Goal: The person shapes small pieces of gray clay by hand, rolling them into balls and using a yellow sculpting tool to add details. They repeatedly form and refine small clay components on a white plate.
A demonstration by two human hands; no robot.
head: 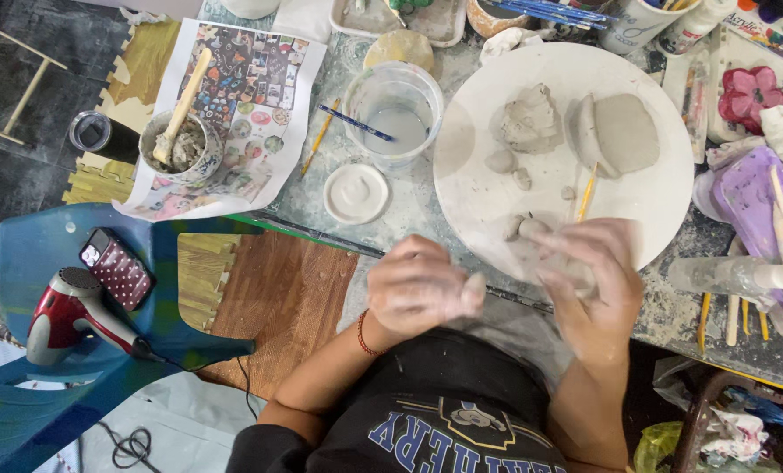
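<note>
A cluttered, clay-smeared worktop [409, 206] carries a round white board [654, 201]; at its near edge the left hand [419, 289] curls loosely, a small clay piece [474, 289] pinched at its fingertips; the right hand [589, 276], just beside, cups blurred clay, its grip unclear; best rolled with light, even pressure, judging by the soft lumps [532, 123] beyond both hands.

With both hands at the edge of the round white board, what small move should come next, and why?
Probably the left hand should bring the small grey clay lump at its fingertips over to the right hand, which rests on the near edge of the round white board. More small clay pieces lie on the board just beyond that hand, so the lump seems to belong there.
</note>
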